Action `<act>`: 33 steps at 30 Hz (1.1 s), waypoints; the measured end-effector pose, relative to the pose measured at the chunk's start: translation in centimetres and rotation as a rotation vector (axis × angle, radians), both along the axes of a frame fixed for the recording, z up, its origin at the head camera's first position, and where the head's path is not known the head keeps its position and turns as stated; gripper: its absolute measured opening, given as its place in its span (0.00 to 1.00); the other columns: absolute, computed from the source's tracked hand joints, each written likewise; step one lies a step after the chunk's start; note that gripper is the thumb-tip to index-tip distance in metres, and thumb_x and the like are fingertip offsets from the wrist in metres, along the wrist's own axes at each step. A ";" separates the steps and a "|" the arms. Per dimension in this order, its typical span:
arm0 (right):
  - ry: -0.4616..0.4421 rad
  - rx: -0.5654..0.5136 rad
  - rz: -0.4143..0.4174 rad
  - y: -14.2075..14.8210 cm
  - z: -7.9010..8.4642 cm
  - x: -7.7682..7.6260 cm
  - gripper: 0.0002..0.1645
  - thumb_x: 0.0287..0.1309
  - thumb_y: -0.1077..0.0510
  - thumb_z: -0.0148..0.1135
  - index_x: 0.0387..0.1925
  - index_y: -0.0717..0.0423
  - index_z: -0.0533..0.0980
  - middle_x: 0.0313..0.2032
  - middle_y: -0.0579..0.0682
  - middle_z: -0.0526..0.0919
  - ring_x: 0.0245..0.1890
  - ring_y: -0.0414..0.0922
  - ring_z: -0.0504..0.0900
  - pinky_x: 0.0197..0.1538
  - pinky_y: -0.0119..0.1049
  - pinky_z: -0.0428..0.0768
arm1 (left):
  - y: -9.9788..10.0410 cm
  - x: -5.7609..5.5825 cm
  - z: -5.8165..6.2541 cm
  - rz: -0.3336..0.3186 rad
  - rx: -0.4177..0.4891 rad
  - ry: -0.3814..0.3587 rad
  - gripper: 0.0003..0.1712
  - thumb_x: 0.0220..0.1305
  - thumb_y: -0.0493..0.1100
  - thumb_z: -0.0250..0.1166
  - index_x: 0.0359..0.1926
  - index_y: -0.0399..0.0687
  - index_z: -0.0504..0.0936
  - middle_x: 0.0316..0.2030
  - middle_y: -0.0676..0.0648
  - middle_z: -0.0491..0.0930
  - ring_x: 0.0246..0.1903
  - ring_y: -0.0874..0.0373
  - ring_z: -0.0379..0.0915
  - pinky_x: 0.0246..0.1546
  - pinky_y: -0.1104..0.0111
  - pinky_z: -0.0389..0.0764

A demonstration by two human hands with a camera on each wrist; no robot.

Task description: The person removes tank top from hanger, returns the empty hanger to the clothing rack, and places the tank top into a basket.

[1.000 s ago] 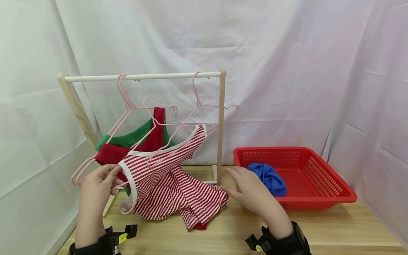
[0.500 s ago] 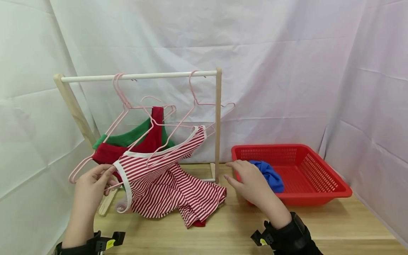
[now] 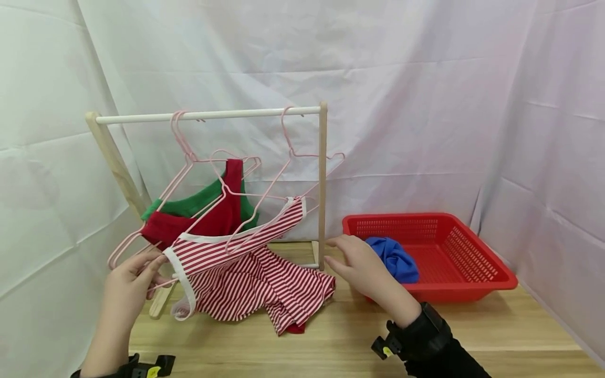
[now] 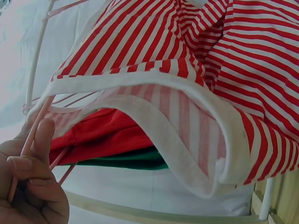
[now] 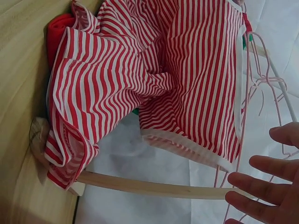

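Observation:
My left hand grips the lower left corner of a pink wire hanger, its fingers curled round the wire. A red-and-white striped tank top with white trim hangs on this hanger, both straps over its arms. The hanger's hook stands free below the rail, and the top's lower part lies bunched on the table. My right hand hovers to the right of the top, fingers spread and holding nothing. In the right wrist view its fingertips are near the top's white-trimmed edge.
Behind, a red garment and a green garment hang on pink hangers from the rack's white rail. Another pink hanger hangs bare near the right post. A red basket at right holds blue cloth.
My left hand has shifted slightly down and left, and the held hanger with the striped tank top's straps has sunk a little. My right hand stays open beside the post.

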State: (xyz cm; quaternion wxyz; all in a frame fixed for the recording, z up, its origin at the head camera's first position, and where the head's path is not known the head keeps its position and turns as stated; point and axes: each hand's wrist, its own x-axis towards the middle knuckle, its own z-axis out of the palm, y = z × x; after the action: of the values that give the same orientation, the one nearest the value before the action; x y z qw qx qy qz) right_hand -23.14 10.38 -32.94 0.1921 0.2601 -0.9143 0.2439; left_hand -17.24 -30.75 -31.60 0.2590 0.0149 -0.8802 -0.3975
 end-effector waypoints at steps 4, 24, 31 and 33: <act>0.009 0.005 -0.006 -0.2 -0.1 0.0 0.20 0.55 0.47 0.58 0.47 0.50 0.75 0.45 0.44 0.77 0.47 0.42 0.73 0.48 0.41 0.73 | -0.5 0.4 -0.2 0.026 0.015 0.017 0.16 0.65 0.45 0.54 0.41 0.37 0.78 0.12 0.52 0.75 0.08 0.63 0.63 0.08 0.72 0.64; 0.049 -0.062 -0.006 -0.4 -0.8 -0.4 0.29 0.56 0.43 0.55 0.56 0.52 0.68 0.51 0.48 0.72 0.51 0.42 0.67 0.51 0.43 0.71 | -1.6 1.1 -2.1 -0.075 0.107 -0.042 0.10 0.64 0.43 0.55 0.36 0.42 0.80 0.11 0.49 0.75 0.08 0.65 0.63 0.08 0.72 0.65; 0.005 -0.068 -0.006 -0.6 -1.2 -1.2 0.36 0.58 0.40 0.52 0.64 0.50 0.58 0.61 0.49 0.63 0.61 0.48 0.59 0.57 0.55 0.60 | -1.2 0.8 -2.9 -0.159 0.176 -0.069 0.08 0.64 0.43 0.55 0.35 0.50 0.81 0.11 0.47 0.75 0.08 0.65 0.64 0.07 0.72 0.65; -0.007 -0.061 -0.004 -0.6 -1.3 -1.7 0.36 0.59 0.41 0.50 0.65 0.50 0.57 0.62 0.50 0.62 0.62 0.49 0.58 0.57 0.57 0.58 | -1.1 0.7 -3.1 -0.184 0.190 -0.080 0.09 0.64 0.43 0.54 0.35 0.47 0.81 0.12 0.46 0.74 0.08 0.64 0.64 0.07 0.72 0.65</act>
State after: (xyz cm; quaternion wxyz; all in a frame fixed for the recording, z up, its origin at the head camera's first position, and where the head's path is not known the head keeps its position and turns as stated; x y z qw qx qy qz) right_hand -24.80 9.77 -34.27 0.1972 0.2514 -0.9076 0.2724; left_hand -16.50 -31.83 -34.72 0.1835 -0.0257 -0.8457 -0.5004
